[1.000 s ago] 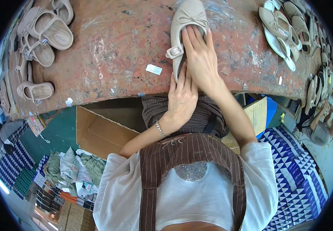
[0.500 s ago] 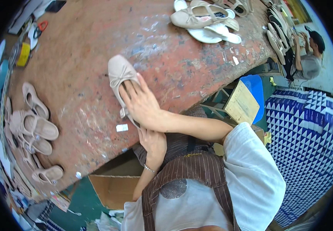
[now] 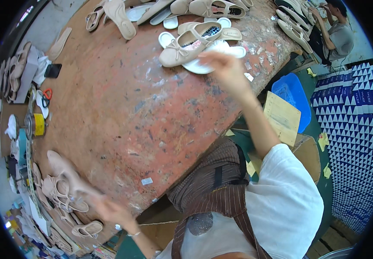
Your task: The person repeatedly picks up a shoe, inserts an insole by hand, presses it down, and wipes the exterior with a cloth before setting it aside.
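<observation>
On the left of the workbench, my left hand (image 3: 111, 212) is closed at the heel end of a beige ballet flat (image 3: 72, 175); both are smeared by motion. The flat points away from me, beside a group of beige strapped shoes (image 3: 59, 192). At the far side my right hand (image 3: 227, 71) is blurred, its fingertips at another beige bow shoe (image 3: 175, 55). That shoe rests over white sole-shaped pieces (image 3: 199, 67) and a beige insole (image 3: 231, 34). Whether my right fingers grip anything cannot be made out.
More beige shoes and soles (image 3: 121, 19) lie along the far edge. At the left are red-handled scissors (image 3: 47, 97), a yellow-labelled tin (image 3: 38, 124) and a black phone (image 3: 52, 71). A blue bin (image 3: 300, 101) stands right of the workbench (image 3: 121, 108); a person (image 3: 339, 39) works beyond.
The flat that both hands held at the middle is gone from there; my left hand is now left with a flat. My right hand has moved far right. The view has shifted.
</observation>
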`<action>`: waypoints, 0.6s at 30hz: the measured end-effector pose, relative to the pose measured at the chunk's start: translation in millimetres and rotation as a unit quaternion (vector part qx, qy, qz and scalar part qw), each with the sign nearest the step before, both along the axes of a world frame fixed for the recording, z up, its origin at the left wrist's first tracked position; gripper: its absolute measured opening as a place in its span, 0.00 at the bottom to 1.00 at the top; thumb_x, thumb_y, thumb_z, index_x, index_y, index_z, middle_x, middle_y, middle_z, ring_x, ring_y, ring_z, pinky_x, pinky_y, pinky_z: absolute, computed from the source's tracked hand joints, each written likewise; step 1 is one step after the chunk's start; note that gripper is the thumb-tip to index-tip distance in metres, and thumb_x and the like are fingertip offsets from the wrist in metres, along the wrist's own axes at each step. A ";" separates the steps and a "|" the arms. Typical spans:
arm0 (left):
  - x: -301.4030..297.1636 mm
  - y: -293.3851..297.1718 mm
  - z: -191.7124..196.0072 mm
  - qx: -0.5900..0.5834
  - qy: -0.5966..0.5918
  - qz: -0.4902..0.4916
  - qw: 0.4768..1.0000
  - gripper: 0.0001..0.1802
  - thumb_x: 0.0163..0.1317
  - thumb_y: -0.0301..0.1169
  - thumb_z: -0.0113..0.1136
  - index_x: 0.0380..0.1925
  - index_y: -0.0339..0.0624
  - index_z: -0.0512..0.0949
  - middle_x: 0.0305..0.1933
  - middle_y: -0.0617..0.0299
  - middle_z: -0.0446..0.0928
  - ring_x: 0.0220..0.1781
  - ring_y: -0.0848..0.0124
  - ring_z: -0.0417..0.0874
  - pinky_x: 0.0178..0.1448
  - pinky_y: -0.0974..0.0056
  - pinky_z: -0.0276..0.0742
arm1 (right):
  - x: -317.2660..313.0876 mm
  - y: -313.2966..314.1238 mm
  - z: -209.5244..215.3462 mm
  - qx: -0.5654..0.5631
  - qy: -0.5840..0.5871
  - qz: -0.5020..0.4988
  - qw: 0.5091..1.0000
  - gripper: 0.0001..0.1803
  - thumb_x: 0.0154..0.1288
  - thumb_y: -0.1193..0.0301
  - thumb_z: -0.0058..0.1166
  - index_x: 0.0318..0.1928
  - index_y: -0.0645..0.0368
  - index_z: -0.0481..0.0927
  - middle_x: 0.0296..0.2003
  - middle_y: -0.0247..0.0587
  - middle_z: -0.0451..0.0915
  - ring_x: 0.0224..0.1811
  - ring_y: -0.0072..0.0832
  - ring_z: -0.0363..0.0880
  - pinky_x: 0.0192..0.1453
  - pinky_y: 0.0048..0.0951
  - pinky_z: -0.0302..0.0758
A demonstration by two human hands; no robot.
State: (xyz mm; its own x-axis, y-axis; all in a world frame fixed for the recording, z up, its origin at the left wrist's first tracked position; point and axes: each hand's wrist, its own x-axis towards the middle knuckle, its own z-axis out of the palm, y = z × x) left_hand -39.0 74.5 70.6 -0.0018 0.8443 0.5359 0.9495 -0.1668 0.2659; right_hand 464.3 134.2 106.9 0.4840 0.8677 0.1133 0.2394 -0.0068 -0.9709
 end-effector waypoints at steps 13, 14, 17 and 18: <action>408.4 214.5 -3.9 -0.033 0.121 -0.526 0.841 0.15 0.57 0.30 0.66 0.46 0.41 0.80 0.48 0.51 0.79 0.55 0.56 0.80 0.67 0.50 0.68 | 120.3 90.8 -98.7 0.017 0.410 -0.336 0.848 0.13 0.63 0.73 0.64 0.47 0.60 0.79 0.39 0.34 0.80 0.40 0.24 0.75 0.46 0.30 0.73; 413.6 216.7 -2.6 -0.075 0.149 -0.519 0.838 0.13 0.57 0.31 0.66 0.43 0.41 0.80 0.42 0.53 0.80 0.50 0.57 0.80 0.65 0.50 0.68 | 113.0 90.9 -90.8 0.008 0.344 -0.339 0.876 0.15 0.62 0.74 0.65 0.48 0.63 0.80 0.36 0.34 0.81 0.37 0.22 0.75 0.42 0.27 0.71; 382.3 197.3 16.2 -0.047 0.056 -0.491 0.868 0.08 0.59 0.33 0.65 0.33 0.41 0.81 0.30 0.55 0.80 0.40 0.57 0.81 0.59 0.50 0.69 | 115.8 93.8 -84.3 0.037 0.289 -0.304 0.907 0.13 0.63 0.76 0.62 0.48 0.64 0.81 0.39 0.37 0.82 0.39 0.21 0.76 0.44 0.27 0.71; 359.5 180.3 28.6 -0.043 0.025 -0.462 0.886 0.08 0.59 0.34 0.65 0.32 0.40 0.81 0.29 0.54 0.79 0.38 0.56 0.81 0.58 0.51 0.69 | 121.1 96.4 -90.8 0.065 0.293 -0.289 0.909 0.12 0.68 0.74 0.58 0.50 0.63 0.79 0.39 0.38 0.83 0.40 0.22 0.77 0.45 0.28 0.72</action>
